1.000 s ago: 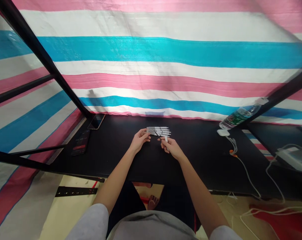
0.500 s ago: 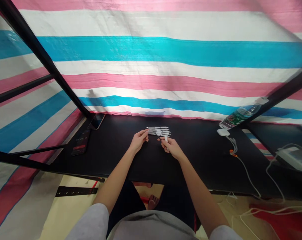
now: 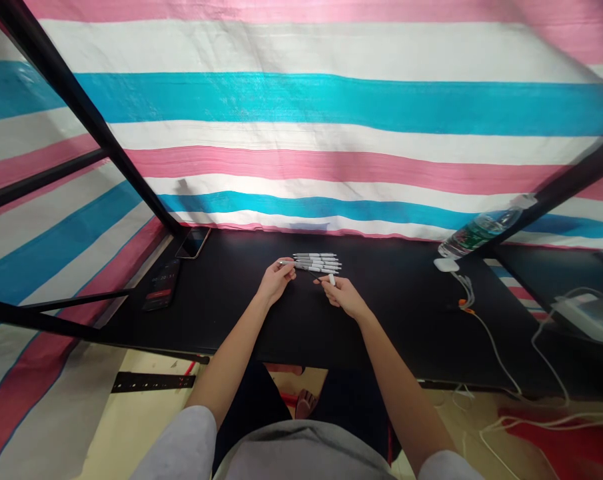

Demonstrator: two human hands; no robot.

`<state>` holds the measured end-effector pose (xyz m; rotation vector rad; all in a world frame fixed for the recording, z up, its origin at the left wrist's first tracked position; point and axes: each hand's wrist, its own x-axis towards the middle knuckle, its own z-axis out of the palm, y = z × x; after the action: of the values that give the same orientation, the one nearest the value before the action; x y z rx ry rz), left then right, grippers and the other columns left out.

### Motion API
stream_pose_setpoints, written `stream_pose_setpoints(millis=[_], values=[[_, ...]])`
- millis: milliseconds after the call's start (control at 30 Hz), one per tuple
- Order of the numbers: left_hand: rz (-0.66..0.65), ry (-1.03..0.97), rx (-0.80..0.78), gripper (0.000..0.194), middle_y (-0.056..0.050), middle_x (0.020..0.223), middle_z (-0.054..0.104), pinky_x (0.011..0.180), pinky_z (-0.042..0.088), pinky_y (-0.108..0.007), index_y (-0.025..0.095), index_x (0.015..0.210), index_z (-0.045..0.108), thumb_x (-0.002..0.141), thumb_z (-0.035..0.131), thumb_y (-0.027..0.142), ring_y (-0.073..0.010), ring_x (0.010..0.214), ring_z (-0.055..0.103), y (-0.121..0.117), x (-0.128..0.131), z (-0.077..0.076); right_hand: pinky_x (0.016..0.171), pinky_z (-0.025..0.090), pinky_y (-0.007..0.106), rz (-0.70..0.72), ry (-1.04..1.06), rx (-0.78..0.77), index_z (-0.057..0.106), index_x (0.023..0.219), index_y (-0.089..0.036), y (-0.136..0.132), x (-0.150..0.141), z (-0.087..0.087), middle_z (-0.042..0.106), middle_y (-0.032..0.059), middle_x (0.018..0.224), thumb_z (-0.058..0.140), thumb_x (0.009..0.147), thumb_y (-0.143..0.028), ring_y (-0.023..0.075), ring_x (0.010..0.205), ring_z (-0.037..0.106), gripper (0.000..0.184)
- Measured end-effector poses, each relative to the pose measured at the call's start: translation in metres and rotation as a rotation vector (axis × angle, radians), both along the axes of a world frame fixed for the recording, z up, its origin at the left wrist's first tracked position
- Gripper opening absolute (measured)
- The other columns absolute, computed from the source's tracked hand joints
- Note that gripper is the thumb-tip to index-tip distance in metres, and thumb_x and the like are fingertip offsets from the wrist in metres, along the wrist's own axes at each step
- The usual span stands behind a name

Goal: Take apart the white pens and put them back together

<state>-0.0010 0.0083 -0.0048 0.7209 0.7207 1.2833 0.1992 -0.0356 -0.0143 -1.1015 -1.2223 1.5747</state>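
Several white pens (image 3: 316,255) lie side by side in a row on the black table (image 3: 221,293). At the row's left end, my left hand (image 3: 276,281) is closed in a pinch on a slim pale pen part. My right hand (image 3: 345,293) is just in front of the row's right end, its fingers closed around a short white pen piece (image 3: 332,280). A thin dark rod (image 3: 315,275), which looks like a pen refill, slants between the two hands. The fingers partly hide what each hand grips.
Two phones lie at the left, one dark phone (image 3: 162,287) and another phone (image 3: 194,243) behind it. A plastic water bottle (image 3: 474,235) leans at the right above a white charger (image 3: 446,265) with cables (image 3: 496,353). Black frame bars (image 3: 76,100) and striped sheeting (image 3: 301,100) enclose the table.
The pale part in my left hand now shows further left, over the fingers, and the dark rod lies at a flatter slant. My right hand has barely shifted.
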Motion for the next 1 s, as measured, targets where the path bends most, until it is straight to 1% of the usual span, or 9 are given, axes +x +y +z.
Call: stream_pose_setpoints(millis=[133,300,367,467,600,700,800,900,1000], values=[[-0.028,0.025,0.013,0.030,0.002,0.061,0.051,0.059,0.039,-0.025,0.011,0.085,0.069,0.066,0.082,0.028,-0.0073,0.058,0.046,-0.001,0.000,0.000,0.039,0.018,0.020,0.027,-0.021,0.006,0.068,0.101,-0.012,-0.001,0.000,0.002,0.029,-0.0098,0.053,0.070,0.074,-0.050,0.0039,0.044,0.023,0.047],[-0.078,0.132,0.056,0.031,0.000,0.064,0.056,0.062,0.040,-0.025,0.011,0.088,0.071,0.068,0.080,0.034,-0.0090,0.061,0.050,-0.004,0.002,0.000,0.040,0.021,0.020,0.043,-0.076,0.031,0.063,0.117,-0.016,-0.002,-0.001,0.007,0.054,-0.0031,0.061,0.070,0.074,-0.045,0.0059,0.046,0.038,0.053],[-0.111,0.207,0.086,0.032,0.000,0.065,0.058,0.063,0.041,-0.025,0.011,0.088,0.071,0.069,0.079,0.035,-0.0091,0.060,0.051,-0.006,0.003,-0.002,0.040,0.022,0.019,0.049,-0.074,0.063,0.059,0.123,-0.019,-0.003,-0.002,0.009,0.059,-0.0023,0.064,0.069,0.075,-0.043,0.0062,0.046,0.039,0.055],[-0.196,0.316,0.138,0.033,-0.001,0.067,0.062,0.065,0.042,-0.026,0.010,0.091,0.071,0.071,0.077,0.036,-0.0097,0.061,0.054,-0.008,0.003,-0.004,0.040,0.022,0.019,0.025,-0.074,0.095,0.059,0.115,-0.020,-0.003,-0.005,0.011,0.060,-0.0033,0.062,0.069,0.075,-0.044,0.0053,0.044,0.036,0.047],[-0.291,0.341,0.168,0.034,-0.003,0.071,0.064,0.067,0.045,-0.027,0.010,0.092,0.071,0.073,0.076,0.037,-0.0109,0.064,0.057,-0.010,0.004,-0.006,0.041,0.020,0.019,-0.014,-0.071,0.111,0.058,0.101,-0.020,-0.004,-0.007,0.012,0.060,-0.0040,0.060,0.070,0.074,-0.045,0.0045,0.041,0.033,0.038],[-0.352,0.331,0.174,0.033,-0.004,0.074,0.066,0.069,0.047,-0.027,0.011,0.094,0.071,0.073,0.077,0.036,-0.0125,0.067,0.060,-0.012,0.005,-0.004,0.041,0.020,0.019,-0.010,-0.052,0.125,0.056,0.098,-0.021,-0.004,-0.008,0.012,0.061,-0.0041,0.061,0.070,0.074,-0.046,0.0042,0.041,0.033,0.038],[-0.442,0.339,0.186,0.030,-0.007,0.080,0.069,0.074,0.049,-0.030,0.011,0.092,0.071,0.072,0.077,0.033,-0.0164,0.075,0.065,-0.014,0.007,-0.003,0.041,0.021,0.019,0.013,-0.047,0.133,0.056,0.098,-0.021,-0.004,-0.008,0.011,0.061,-0.0036,0.061,0.071,0.074,-0.048,0.0052,0.042,0.036,0.039],[-0.435,0.343,0.192,0.028,-0.008,0.081,0.070,0.076,0.050,-0.031,0.012,0.090,0.072,0.073,0.077,0.033,-0.0167,0.075,0.065,-0.015,0.008,-0.003,0.041,0.021,0.019,0.021,-0.042,0.127,0.056,0.098,-0.021,-0.004,-0.007,0.010,0.061,-0.0028,0.062,0.071,0.074,-0.049,0.0056,0.044,0.038,0.040],[-0.354,0.306,0.160,0.026,-0.006,0.078,0.069,0.075,0.050,-0.029,0.012,0.088,0.072,0.072,0.077,0.032,-0.0148,0.073,0.064,-0.013,0.007,-0.003,0.040,0.022,0.019,0.007,-0.011,0.128,0.056,0.102,-0.021,-0.003,-0.007,0.008,0.061,-0.0026,0.066,0.072,0.073,-0.049,0.0056,0.045,0.037,0.043]])
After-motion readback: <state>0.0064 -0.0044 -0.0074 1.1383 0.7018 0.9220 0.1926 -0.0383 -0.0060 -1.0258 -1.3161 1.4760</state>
